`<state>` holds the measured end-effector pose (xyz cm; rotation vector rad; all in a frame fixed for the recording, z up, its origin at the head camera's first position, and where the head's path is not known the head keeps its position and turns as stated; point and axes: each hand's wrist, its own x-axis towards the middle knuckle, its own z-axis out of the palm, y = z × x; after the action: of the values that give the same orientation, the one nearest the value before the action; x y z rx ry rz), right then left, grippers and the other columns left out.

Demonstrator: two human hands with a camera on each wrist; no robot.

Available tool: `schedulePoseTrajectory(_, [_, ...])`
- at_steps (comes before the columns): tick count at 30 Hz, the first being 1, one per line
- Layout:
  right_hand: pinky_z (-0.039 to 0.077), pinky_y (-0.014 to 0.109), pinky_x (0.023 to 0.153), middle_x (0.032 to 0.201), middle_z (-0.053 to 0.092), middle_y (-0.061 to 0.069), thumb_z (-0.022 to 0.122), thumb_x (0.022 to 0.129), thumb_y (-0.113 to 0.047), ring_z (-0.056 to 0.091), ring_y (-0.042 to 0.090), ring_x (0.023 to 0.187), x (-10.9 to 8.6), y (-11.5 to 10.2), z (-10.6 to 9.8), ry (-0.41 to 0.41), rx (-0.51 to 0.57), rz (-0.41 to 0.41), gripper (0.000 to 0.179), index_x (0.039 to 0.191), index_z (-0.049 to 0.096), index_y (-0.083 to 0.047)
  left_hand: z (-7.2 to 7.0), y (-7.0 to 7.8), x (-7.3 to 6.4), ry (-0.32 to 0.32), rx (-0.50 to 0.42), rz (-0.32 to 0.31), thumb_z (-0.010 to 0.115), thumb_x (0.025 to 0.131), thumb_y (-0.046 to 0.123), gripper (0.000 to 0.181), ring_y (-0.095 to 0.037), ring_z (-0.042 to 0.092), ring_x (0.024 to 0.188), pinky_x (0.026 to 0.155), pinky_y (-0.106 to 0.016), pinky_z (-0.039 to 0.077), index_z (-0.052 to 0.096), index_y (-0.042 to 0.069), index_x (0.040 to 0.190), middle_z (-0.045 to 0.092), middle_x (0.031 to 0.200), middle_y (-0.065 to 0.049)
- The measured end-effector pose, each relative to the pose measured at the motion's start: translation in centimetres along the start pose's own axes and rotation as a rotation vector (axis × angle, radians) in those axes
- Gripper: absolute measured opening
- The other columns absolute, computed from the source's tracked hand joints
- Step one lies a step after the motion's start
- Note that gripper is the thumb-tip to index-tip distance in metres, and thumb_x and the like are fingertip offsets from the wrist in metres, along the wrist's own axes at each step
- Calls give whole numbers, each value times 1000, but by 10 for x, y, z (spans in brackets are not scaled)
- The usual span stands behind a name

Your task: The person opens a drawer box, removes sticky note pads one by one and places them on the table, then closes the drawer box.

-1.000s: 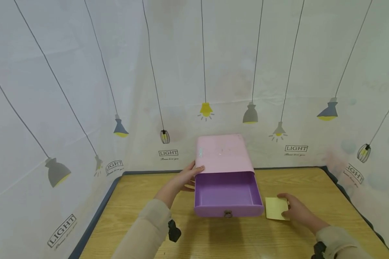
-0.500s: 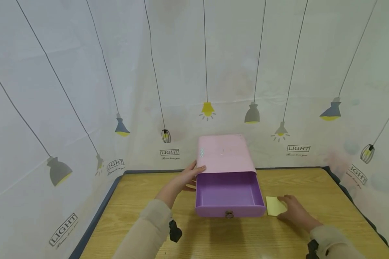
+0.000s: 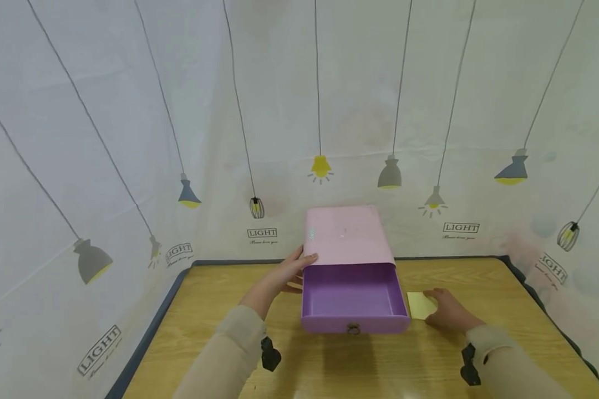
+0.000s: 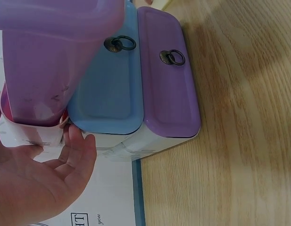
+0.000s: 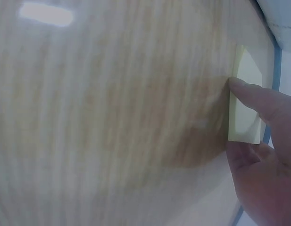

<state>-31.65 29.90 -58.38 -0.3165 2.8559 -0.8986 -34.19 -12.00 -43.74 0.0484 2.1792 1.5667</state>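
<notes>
A pink drawer cabinet (image 3: 346, 235) stands at the back of the table, its top purple drawer (image 3: 354, 325) pulled far out and bare inside. My left hand (image 3: 284, 276) rests on the cabinet's left side by the upper front edge; the thumb lies on top and the loosely bent fingers touch the side. Lower down, a blue drawer (image 4: 107, 94) and another purple drawer (image 4: 171, 99) are pushed in, each with a ring pull. To the right of the cabinet, my right hand (image 3: 449, 311) pinches a yellow sticky note pad (image 5: 246, 110) between thumb and fingers by its edges.
The wooden table (image 3: 219, 354) ends at a dark blue border in front of a white backdrop (image 3: 279, 111) printed with hanging lamps. The pulled-out drawer overhangs the tabletop in front of the cabinet.
My right hand has closed further over the pad and shifted slightly away from me with it, along the cabinet's right side. The left hand and the drawer have stayed put.
</notes>
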Motion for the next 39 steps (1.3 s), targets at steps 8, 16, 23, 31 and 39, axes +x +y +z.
schedulePoseTrajectory(8, [39, 63, 95, 129, 37, 45, 83, 70, -2, 38, 61, 117, 12, -4, -5, -20, -32, 15, 72, 129, 47, 18, -1, -1, 1, -9, -8, 10, 58, 88, 63, 91, -37, 61, 104, 89, -56, 49, 12, 28, 158, 61, 117, -19])
schedulePoseTrajectory(16, [40, 63, 95, 120, 52, 39, 84, 70, -4, 45, 58, 114, 15, -2, -4, -14, -150, -31, 59, 120, 58, 14, -1, -3, 2, -7, -1, 12, 58, 88, 63, 91, -33, 63, 98, 84, -52, 52, 12, 28, 158, 63, 114, -18])
schedulePoseTrajectory(23, [39, 65, 94, 124, 46, 44, 81, 70, 0, 43, 61, 114, 10, -4, -3, 17, -159, -56, 54, 118, 60, 13, 0, -2, 1, 0, -6, 11, 58, 88, 63, 91, -37, 61, 102, 85, -53, 51, 12, 27, 158, 62, 115, -18])
schedulePoseTrajectory(31, [40, 66, 92, 125, 44, 45, 81, 73, -1, 43, 61, 113, -3, -13, -12, 55, -109, -79, 56, 121, 57, 14, 2, -1, 0, 1, -2, 16, 57, 89, 62, 90, -35, 62, 101, 87, -55, 50, 12, 26, 158, 61, 118, -19])
schedulePoseTrajectory(39, [42, 63, 91, 124, 47, 39, 80, 77, -6, 45, 57, 114, -15, -26, -24, 56, -88, -71, 56, 124, 55, 14, 2, 2, -3, 6, -4, 2, 56, 90, 60, 88, -39, 59, 107, 87, -55, 50, 13, 26, 158, 60, 121, -21])
